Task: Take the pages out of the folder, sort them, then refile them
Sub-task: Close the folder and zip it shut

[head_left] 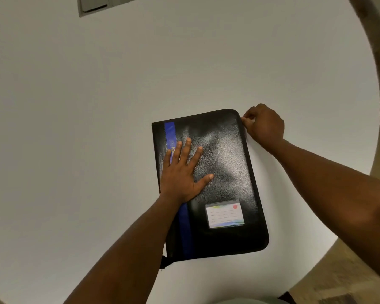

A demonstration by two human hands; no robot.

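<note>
Fingers of our left hand [181, 172] press flat on the closed folder [219, 172]; our right hand [262, 126] pinches its far corner.

From my feed: big round white table [119, 128], grey panel [97, 5] set in its far edge, brownish carpet [349, 270] underneath.

Soft, dim light from above. White shine on the black folder [217, 154]. Bent, curved edges. A bit blurry all over.

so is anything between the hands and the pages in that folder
Yes: the closed black folder itself. The left hand presses flat on its cover, the right hand pinches at its far right corner. No pages show.
</note>
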